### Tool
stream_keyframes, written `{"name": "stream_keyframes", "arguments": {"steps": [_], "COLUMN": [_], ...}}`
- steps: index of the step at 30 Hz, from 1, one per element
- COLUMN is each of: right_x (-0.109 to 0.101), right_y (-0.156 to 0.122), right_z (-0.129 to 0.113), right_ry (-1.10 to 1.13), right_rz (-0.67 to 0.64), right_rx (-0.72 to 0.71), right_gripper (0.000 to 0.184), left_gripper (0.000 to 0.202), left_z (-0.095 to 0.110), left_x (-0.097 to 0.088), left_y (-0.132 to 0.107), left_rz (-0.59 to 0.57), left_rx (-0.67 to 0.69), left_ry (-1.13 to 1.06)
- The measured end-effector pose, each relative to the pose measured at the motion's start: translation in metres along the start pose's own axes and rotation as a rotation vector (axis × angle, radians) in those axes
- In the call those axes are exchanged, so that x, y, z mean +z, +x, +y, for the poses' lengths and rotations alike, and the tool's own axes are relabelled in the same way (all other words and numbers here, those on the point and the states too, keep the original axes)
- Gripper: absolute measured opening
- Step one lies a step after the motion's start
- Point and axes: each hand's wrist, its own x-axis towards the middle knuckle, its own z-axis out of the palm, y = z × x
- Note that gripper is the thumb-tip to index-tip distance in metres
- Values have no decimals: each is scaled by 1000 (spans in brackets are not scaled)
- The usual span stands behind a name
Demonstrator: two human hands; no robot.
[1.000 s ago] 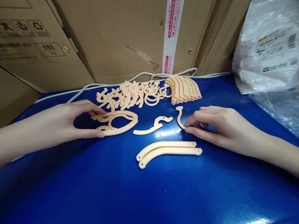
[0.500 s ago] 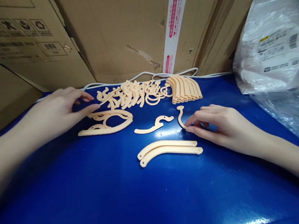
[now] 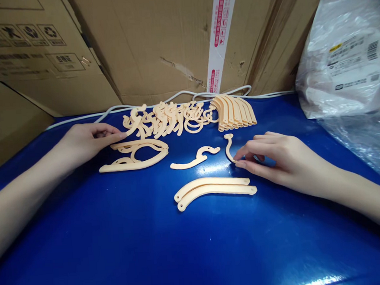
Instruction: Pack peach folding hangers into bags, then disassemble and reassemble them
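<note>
Cream plastic parts lie on a blue table top (image 3: 152,249). My left hand (image 3: 86,143) pinches a curved hook piece (image 3: 135,119) at the left end of a jumbled pile of such parts (image 3: 172,117). Just below that hand sits an assembled loop of curved pieces (image 3: 135,156). My right hand (image 3: 275,158) rests on the table, thumb and forefinger closed on the lower end of a small hook piece (image 3: 229,146). Between the hands lies an S-shaped piece (image 3: 194,157). Two long curved strips (image 3: 212,188) lie side by side nearer to me.
A neat stack of curved strips (image 3: 236,111) stands at the back beside the pile. White cables (image 3: 174,98) run along the table's far edge. Cardboard boxes (image 3: 157,40) wall the back. A plastic bag with a printed label (image 3: 347,57) sits at the right.
My left hand let go of the assembled loop, moved up and back to the pile, and closed on a hook piece there. My right hand has stayed still on the small hook.
</note>
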Motion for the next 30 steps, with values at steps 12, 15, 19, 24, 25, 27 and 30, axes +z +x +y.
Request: {"name": "stream_keyframes", "arguments": {"steps": [12, 15, 19, 24, 25, 27, 30], "right_x": [0, 1, 4, 11, 13, 15, 15], "right_y": [3, 4, 6, 6, 6, 7, 7], "right_z": [-3, -5, -5, -2, -2, -2, -3], "right_ry": [37, 38, 38, 15, 11, 5, 6], "right_rz": [80, 115, 154, 83, 62, 25, 1], "right_rx": [5, 1, -56, -144, -151, -153, -144], "right_gripper": [16, 17, 19, 31, 33, 36, 40], "left_gripper": [45, 34, 37, 28, 26, 25, 29], "left_z": [40, 51, 50, 43, 41, 37, 32], "left_x": [2, 11, 22, 28, 28, 28, 28], "left_y": [-55, -78, -91, -91, -91, -91, -93], "left_rz": [-143, -332, -399, -386, -370, -305, -180], "left_rx": [43, 195, 353, 536, 574, 656, 786], "left_ry": [-247, -226, -119, -6, 5, 45, 135]}}
